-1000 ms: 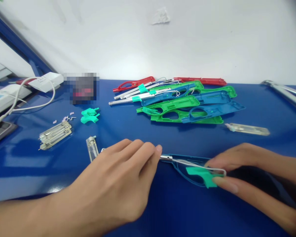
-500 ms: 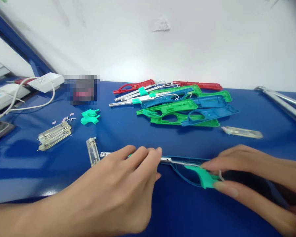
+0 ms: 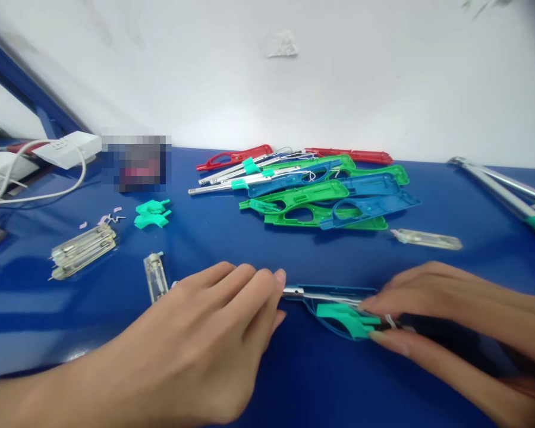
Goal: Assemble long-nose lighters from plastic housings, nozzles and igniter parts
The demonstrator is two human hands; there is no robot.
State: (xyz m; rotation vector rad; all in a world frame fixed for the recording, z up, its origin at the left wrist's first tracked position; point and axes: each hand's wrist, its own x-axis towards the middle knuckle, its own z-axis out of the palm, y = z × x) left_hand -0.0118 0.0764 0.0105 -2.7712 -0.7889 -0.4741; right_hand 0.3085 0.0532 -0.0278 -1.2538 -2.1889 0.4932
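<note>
The left hand (image 3: 205, 339) has its grip clenched on a slim, silver metal tube (image 3: 293, 292), its exposed end at the narrow end of a hollow, blue plastic handle shell (image 3: 339, 290) near the front of the blue surface (image 3: 325, 386). The right hand (image 3: 437, 294) places thumb and forefinger at a forked, turquoise plastic piece (image 3: 343, 317) over the shell, beside thin white wire (image 3: 330, 297); whether this grip is closed cannot be determined.

The bench (image 3: 196, 244) gleamed, smooth and glossy. The rod (image 3: 293, 292) between the hands looked like shiny metal, the teal piece (image 3: 346, 318) smooth plastic, the blue shell (image 3: 339, 290) beneath it plastic too.
</note>
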